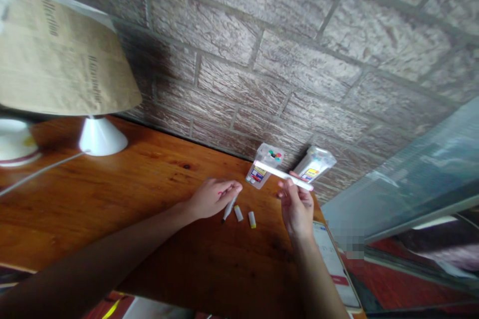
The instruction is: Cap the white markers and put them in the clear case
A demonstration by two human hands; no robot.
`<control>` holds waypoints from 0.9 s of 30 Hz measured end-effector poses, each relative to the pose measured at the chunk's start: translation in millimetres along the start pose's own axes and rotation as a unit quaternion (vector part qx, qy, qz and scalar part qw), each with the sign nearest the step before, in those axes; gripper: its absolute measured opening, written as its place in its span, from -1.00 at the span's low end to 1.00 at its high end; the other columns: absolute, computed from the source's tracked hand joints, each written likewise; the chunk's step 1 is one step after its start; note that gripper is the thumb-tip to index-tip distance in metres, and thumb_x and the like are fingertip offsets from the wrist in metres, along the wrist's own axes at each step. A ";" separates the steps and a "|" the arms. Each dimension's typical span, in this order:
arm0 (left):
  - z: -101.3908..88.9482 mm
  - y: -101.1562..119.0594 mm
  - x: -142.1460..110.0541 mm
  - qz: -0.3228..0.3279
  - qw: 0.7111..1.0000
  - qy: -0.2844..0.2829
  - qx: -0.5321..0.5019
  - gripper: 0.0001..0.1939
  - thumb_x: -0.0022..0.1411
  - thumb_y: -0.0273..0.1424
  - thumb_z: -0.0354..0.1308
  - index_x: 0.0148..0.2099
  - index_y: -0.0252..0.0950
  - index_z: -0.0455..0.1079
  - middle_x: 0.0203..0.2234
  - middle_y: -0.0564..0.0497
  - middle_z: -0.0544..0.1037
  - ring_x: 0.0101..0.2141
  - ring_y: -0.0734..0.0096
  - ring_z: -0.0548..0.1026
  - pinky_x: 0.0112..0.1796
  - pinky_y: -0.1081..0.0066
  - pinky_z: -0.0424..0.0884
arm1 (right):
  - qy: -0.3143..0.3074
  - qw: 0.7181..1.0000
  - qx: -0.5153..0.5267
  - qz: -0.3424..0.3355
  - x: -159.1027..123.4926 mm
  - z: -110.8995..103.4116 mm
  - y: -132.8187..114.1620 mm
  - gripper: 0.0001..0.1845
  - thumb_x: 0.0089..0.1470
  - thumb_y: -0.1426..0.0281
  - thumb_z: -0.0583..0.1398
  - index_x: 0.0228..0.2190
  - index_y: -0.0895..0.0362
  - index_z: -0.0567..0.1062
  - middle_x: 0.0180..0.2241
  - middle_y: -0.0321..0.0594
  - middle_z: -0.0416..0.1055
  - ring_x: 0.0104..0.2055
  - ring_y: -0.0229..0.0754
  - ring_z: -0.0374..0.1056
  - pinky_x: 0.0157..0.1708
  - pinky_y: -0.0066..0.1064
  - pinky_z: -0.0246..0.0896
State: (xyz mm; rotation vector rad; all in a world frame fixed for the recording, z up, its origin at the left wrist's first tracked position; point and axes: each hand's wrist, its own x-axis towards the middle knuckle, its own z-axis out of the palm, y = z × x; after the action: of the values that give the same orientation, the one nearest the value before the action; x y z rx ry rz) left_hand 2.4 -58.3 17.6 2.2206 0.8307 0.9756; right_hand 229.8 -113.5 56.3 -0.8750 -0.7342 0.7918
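My right hand [297,205] pinches a long white marker [275,170] between thumb and fingers, lifted above the table and slanting down to the right. My left hand [213,198] is closed, a small red mark on its back. From its fingertips a second marker [229,208], white with a dark tip, points down toward the table. Beside that tip lie two short white caps with yellow-green ends, the nearer-left cap [238,213] and the right cap [252,220]. Behind the lifted marker stands a clear plastic case [258,179] with colourful marker ends inside.
A second clear case [316,162] leans by the brick wall [239,84]. At the left stand a lamp [103,137] with a cord and a white round container [17,142]. A phone or tablet [337,264] lies along the right edge of the wooden table [157,169].
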 end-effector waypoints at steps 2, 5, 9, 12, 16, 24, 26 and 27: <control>1.2 -1.7 0.2 -0.005 1.000 0.006 -0.012 -0.63 0.46 -0.18 -0.05 0.06 -0.26 0.46 -0.46 0.07 0.59 -0.44 0.47 0.53 -0.33 0.52 0.35 | -0.041 0.999 -0.017 0.003 -3.4 -0.7 2.7 -0.65 -0.10 0.25 0.47 -0.24 0.08 0.61 -0.53 -0.40 0.43 -0.50 -0.39 0.32 -0.53 -0.58 0.18; 1.1 0.3 1.3 -0.005 0.999 0.012 -0.047 -0.61 0.45 -0.19 -0.03 0.12 -0.30 0.41 -0.48 0.08 0.56 -0.45 0.47 0.51 -0.35 0.52 0.35 | -0.108 0.993 -0.040 0.023 -9.1 -0.1 4.8 -0.68 -0.02 0.25 0.43 -0.21 0.08 0.60 -0.58 -0.41 0.35 -0.54 -0.40 0.20 -0.56 -0.56 0.08; -2.6 9.2 3.1 -0.013 0.996 0.010 -0.083 -0.60 0.45 -0.19 -0.05 -0.29 -0.33 0.47 -0.52 0.05 0.52 -0.49 0.50 0.46 -0.38 0.52 0.32 | -0.161 0.983 -0.053 0.069 -15.2 3.7 5.6 -0.66 -0.02 0.28 0.41 -0.17 0.05 0.58 -0.53 -0.37 0.42 -0.54 -0.36 0.20 -0.55 -0.52 0.08; -3.9 13.2 3.7 -0.032 0.992 0.010 -0.120 -0.60 0.43 -0.19 -0.02 -0.33 -0.33 0.45 -0.50 0.04 0.52 -0.51 0.52 0.44 -0.41 0.54 0.31 | -0.165 0.982 -0.040 0.081 -16.8 6.2 5.6 -0.63 -0.06 0.32 0.42 -0.16 0.03 0.57 -0.45 -0.32 0.50 -0.50 -0.34 0.25 -0.55 -0.51 0.10; -1.6 11.5 3.6 -0.035 0.985 0.010 -0.170 -0.66 0.39 -0.15 0.05 -0.23 -0.32 0.44 -0.43 0.00 0.57 -0.46 0.48 0.47 -0.41 0.54 0.36 | -0.156 0.985 -0.019 0.075 -15.7 7.6 4.4 -0.60 -0.07 0.37 0.42 -0.13 0.00 0.57 -0.26 -0.23 0.57 -0.39 -0.29 0.32 -0.53 -0.51 0.14; -1.6 10.9 4.6 -0.027 0.986 0.011 -0.164 -0.63 0.39 -0.15 0.04 -0.32 -0.32 0.44 -0.48 0.01 0.54 -0.49 0.49 0.44 -0.43 0.52 0.32 | -0.160 0.984 -0.027 0.069 -15.4 7.4 2.2 -0.66 -0.05 0.36 0.41 -0.16 0.00 0.60 -0.24 -0.22 0.57 -0.40 -0.29 0.28 -0.52 -0.48 0.11; -2.7 12.2 5.3 -0.031 0.984 0.018 -0.173 -0.61 0.38 -0.14 0.04 -0.34 -0.32 0.43 -0.48 0.01 0.55 -0.48 0.48 0.45 -0.42 0.51 0.33 | -0.160 0.984 -0.033 0.068 -15.6 6.6 3.0 -0.71 -0.03 0.32 0.41 -0.20 0.02 0.61 -0.29 -0.23 0.55 -0.41 -0.29 0.27 -0.51 -0.48 0.10; -3.0 12.6 5.6 -0.036 0.983 0.022 -0.179 -0.61 0.38 -0.13 0.04 -0.35 -0.32 0.43 -0.47 0.00 0.56 -0.48 0.47 0.46 -0.41 0.50 0.34 | -0.159 0.984 -0.041 0.067 -15.6 6.0 3.6 -0.72 -0.02 0.30 0.41 -0.21 0.04 0.61 -0.32 -0.24 0.54 -0.41 -0.29 0.25 -0.51 -0.47 0.09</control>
State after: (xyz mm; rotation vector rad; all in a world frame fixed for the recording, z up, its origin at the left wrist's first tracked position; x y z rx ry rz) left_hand 6.9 -61.6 30.5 1.8570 0.6881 1.0500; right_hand 216.1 -122.7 52.3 -0.8889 -1.0030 1.0414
